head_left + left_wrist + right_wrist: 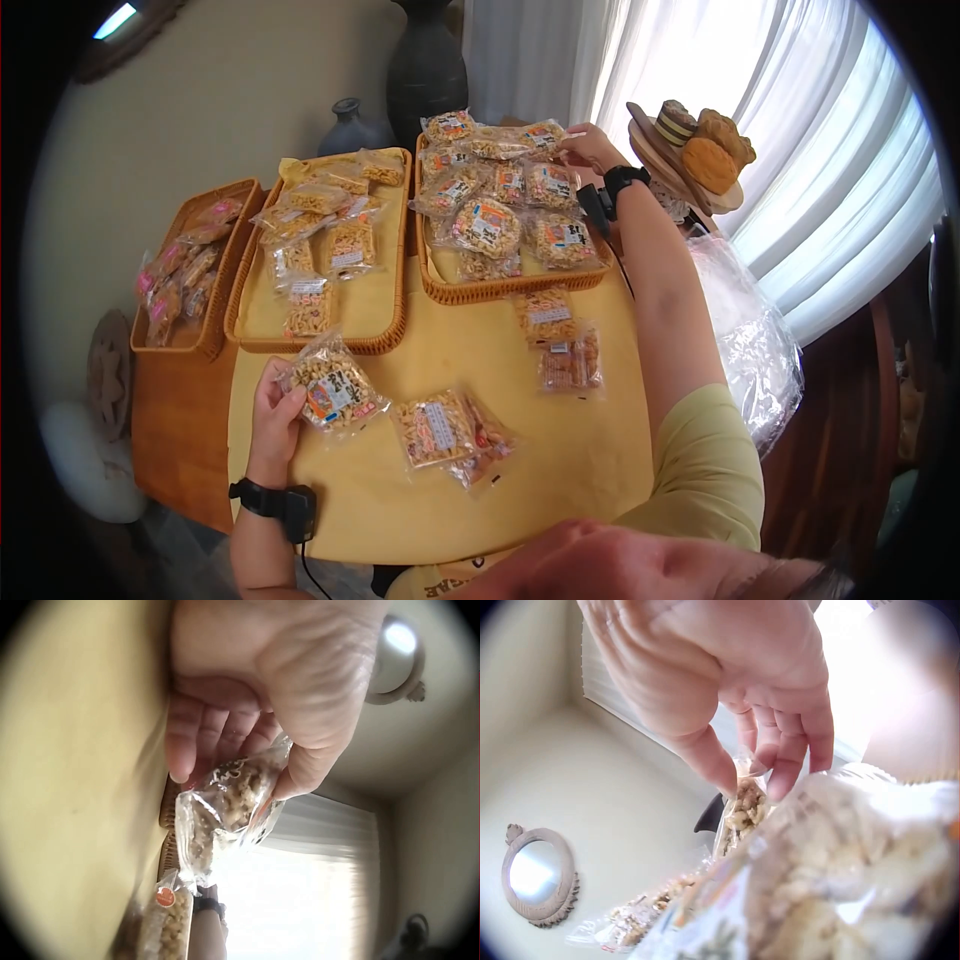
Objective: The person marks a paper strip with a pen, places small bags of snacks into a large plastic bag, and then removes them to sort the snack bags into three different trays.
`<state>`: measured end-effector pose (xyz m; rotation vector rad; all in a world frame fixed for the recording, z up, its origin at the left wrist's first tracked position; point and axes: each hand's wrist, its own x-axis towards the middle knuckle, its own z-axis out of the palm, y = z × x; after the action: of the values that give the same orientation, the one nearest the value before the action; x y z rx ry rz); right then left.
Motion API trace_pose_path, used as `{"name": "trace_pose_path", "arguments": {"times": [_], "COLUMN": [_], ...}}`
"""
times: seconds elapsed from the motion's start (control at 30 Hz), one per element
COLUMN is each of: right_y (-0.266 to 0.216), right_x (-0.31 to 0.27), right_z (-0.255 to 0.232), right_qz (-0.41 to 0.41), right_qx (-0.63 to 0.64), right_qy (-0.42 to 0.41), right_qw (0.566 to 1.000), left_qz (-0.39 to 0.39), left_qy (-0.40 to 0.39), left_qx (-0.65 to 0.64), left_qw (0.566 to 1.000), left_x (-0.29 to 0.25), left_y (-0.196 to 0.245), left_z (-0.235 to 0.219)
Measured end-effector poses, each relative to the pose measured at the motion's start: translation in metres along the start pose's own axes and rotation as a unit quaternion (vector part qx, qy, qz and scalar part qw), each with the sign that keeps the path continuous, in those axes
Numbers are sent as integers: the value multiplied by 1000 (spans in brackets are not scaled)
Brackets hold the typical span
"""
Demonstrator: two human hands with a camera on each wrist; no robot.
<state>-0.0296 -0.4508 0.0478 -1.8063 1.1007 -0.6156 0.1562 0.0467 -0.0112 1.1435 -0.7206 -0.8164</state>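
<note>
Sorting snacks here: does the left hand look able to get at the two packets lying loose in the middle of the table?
Probably yes: the two packets lie just beside the left hand, nothing between, though it already holds a snack bag.

Beyond the work you see a dark vase (427, 65) and smaller blue-grey vase (352, 128) against the wall, a leftmost basket (214, 330) of pink-labelled packets, sheer curtains (800, 120), a stand of faux pastries (700, 150), and crumpled clear plastic (755, 340).

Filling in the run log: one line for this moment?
left hand holds snack bag on table | right hand pinches bag in far tray
</note>
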Motion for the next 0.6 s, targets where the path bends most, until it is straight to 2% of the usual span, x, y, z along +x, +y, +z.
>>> {"name": "trace_pose_path", "arguments": {"times": [0.07, 0.1, 0.17, 0.2, 0.23, 0.3, 0.33, 0.37, 0.43, 0.47, 0.5, 0.57, 0.6], "right_y": [-5, -9, -16, -17, -18, -34, -32, -32, -32, -42, -49, -54, -56], "right_x": [-9, -10, -8, -8, -8, -21, -16, -13, -6, -16, -19, -22, -17], "right_z": [-5, -10, -25, -26, -30, -30, -29, -28, -25, -24, -24, -23, -22], "right_qz": [-44, -45, -133, -189, -189, -195, -232, -235, -222, -185, -187, -114, -120], "right_qx": [85, 85, -72, -133, -133, -283, -312, -312, -234, -230, -230, -181, -203], "right_qy": [63, 64, 101, 139, 143, 91, 48, 49, -24, -30, -32, -60, -58], "right_qw": [993, 993, 983, 963, 962, 935, 920, 919, 946, 955, 955, 975, 970], "left_qz": [-1, -3, -5, -5, -6, -6, -7, -5, 5, 7, 2, -7, -4], "left_qy": [-2, -2, -3, -5, -7, -7, -3, -3, 4, 6, 5, 3, 2], "left_qx": [-5, -8, -10, -8, -6, -5, -4, -4, -2, -2, 2, 8, 6], "left_qw": [1000, 1000, 1000, 1000, 1000, 1000, 1000, 1000, 1000, 1000, 1000, 1000, 1000], "left_x": [0, 0, 0, 0, 0, 1, 0, 0, 0, -1, -1, -1, -1], "left_y": [-1, -1, -1, -3, -4, -3, -3, -3, -3, -1, 0, 2, 2], "left_z": [-1, 0, -2, -4, -4, -3, -3, -2, -1, -1, 0, 1, 2]}}
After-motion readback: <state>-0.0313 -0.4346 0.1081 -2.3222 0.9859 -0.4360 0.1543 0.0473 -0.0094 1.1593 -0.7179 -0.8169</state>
